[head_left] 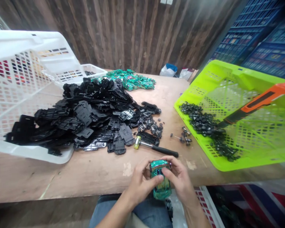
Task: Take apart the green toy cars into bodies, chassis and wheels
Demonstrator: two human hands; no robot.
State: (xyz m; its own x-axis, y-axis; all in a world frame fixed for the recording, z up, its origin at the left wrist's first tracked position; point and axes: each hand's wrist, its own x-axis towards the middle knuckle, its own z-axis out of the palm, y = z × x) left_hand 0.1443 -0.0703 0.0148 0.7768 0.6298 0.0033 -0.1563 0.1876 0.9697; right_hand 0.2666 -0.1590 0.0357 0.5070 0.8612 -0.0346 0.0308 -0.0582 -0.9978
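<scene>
white basket [49, 42]: chassis [53, 125] | lime basket [249, 164]: wheels [204, 124] | hands [140, 183] [182, 180]: toy car [161, 193]

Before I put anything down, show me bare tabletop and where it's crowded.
Bare wooden tabletop shows front left, between the white basket and left hand, and farther back between the green toy-car shells and lime-green basket. Crowded: left of centre, under black chassis plates, and behind the hammer, under wheel axles.

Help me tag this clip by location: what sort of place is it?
Probably a toy-car workshop: black base plates heaped on a bench, green car bodies behind them, and wheel axles in a yellow-green basket.
</scene>
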